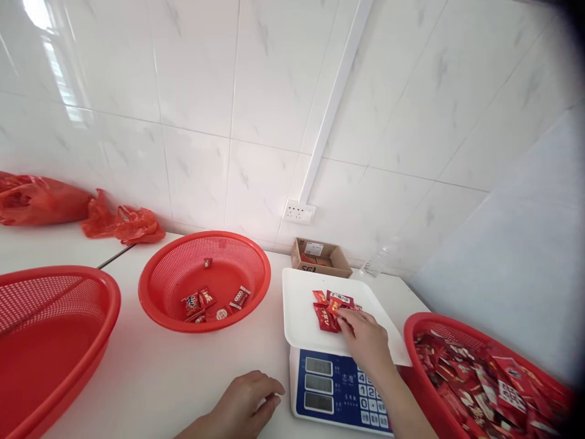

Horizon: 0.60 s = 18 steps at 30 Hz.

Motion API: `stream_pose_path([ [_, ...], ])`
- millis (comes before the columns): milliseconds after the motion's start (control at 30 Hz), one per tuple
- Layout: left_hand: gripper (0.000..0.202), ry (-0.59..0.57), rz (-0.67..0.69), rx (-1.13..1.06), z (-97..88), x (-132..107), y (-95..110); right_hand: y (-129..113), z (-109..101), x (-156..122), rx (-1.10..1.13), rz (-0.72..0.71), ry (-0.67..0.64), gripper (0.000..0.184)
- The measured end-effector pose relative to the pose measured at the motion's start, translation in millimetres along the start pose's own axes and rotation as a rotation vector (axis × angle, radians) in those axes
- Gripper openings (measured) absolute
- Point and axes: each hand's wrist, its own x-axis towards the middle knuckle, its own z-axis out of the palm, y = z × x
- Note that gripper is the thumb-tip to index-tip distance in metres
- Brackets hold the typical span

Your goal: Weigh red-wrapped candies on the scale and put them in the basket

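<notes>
On the white tray [297, 305] of a digital scale lies a small pile of red wrapped candies [325, 318]. My right hand [368, 338] reaches over the scale's keypad to this pile, thumb and fingers closed at a small bright red candy packet [336, 305] on top. The fingertips are partly hidden among the wrappers. My left hand [249, 402] is low over the table, just left of the scale's blue panel [338, 390]. Its fingers are loosely bent with a gap to the thumb, and nothing shows in them. The scale's displays are too dim to read.
A red basket [439, 320] full of wrapped candies stands at right. Another red basket [150, 299] holds a few packets; a third red basket [109, 299] is at far left. Behind are a cardboard box [336, 259], red plastic bags [137, 225] and a wall socket [299, 211].
</notes>
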Motion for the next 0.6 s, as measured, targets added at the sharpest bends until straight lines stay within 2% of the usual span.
stream_pose_path([
  [133, 0.026, 0.033, -0.006, -0.028, 0.2, 0.4, -4.0, 0.8, -7.8, 1.8, 0.087, -0.046, 0.063, 0.033],
  [233, 0.025, 0.04, -0.012, -0.031, 1.5, 0.5, -6.2, 18.9, -25.9, -8.7, 0.132, -0.085, 0.183, 0.038],
  [367, 0.025, 0.037, -0.024, -0.021, 1.6, 0.0, -4.8, 56.9, -49.8, -42.2, 0.031, 0.077, 0.245, 0.048],
  [467, 0.026, 0.018, -0.017, -0.014, 0.8, 0.1, -3.0, 78.2, -60.5, -72.3, -0.101, 0.268, 0.12, 0.056],
  [600, 0.025, 0.004, -0.014, -0.025, 2.6, 2.6, -4.4, 85.4, -65.0, -99.4, -0.21, 0.521, -0.138, 0.055],
])
